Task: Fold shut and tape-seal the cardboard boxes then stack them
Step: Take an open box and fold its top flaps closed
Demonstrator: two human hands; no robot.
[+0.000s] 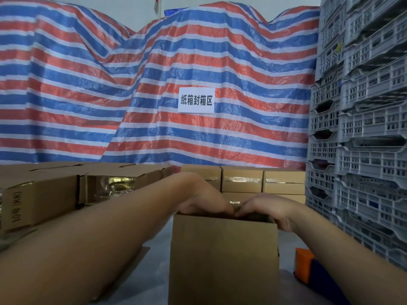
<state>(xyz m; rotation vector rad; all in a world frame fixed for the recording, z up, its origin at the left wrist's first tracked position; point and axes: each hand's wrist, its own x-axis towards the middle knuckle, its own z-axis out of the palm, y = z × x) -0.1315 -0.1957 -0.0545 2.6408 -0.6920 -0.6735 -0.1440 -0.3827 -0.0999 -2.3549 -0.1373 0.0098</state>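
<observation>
A plain brown cardboard box [222, 256] stands right in front of me, with its near side facing the camera. Both of my hands are on its top edge. My left hand [200, 199] lies over the left part of the top, fingers bent down onto the flaps. My right hand [262, 208] lies over the right part, its fingertips meeting the left hand's at the middle. The flaps themselves are hidden under the hands. An orange and blue tape dispenser [305, 267] lies on the floor to the right of the box.
Sealed boxes [242, 180] are stacked in a row behind the box I hold. Unsealed boxes [39, 201] lie at the left. Grey plastic crates [361, 128] tower at the right. A striped tarp [154, 84] with a paper sign [196, 100] covers the back.
</observation>
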